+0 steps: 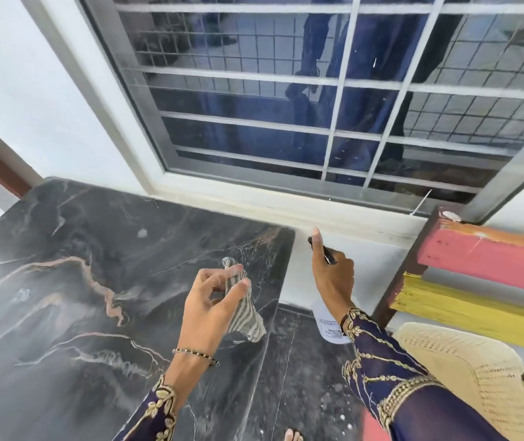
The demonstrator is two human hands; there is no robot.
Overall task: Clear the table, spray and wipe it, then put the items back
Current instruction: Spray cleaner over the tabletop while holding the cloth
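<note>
Spray-and-wipe step, judging by what the 2 hands hold.

The left hand [209,307] pinches a striped cloth [249,318] between thumb and fingers above the dark desk [63,281]. The right hand [330,278], just right of the desk's edge, grips the spray bottle [334,324] at its neck, forefinger straight along the black head. The bottle hangs roughly upright below that hand, long axis top to bottom, nozzle apparently aimed at the wall ahead. Next it likely needs swinging left over the desk, nozzle tipped down.
</note>
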